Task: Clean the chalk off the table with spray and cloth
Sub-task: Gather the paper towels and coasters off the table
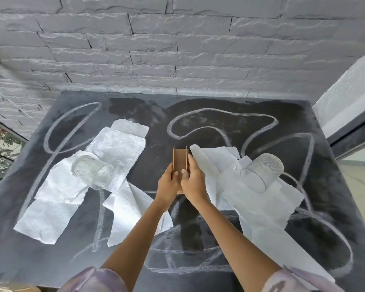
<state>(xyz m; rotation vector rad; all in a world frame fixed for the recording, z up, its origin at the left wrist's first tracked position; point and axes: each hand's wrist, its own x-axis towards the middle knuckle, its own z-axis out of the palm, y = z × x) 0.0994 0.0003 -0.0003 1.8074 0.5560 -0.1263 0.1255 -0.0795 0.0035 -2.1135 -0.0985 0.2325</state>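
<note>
Looping chalk lines (219, 111) cover the dark table (151, 165), crumpled white cloths (114, 144) spread at left and right.

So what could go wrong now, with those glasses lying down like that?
Both glasses lie on their sides, so they might roll. The plain glass rests on the left paper towels, the patterned glass on the right paper towels; tugging a towel could send one off the table. Also, the left hand and right hand both grip the brown holder, so neither could catch a glass quickly.
</note>
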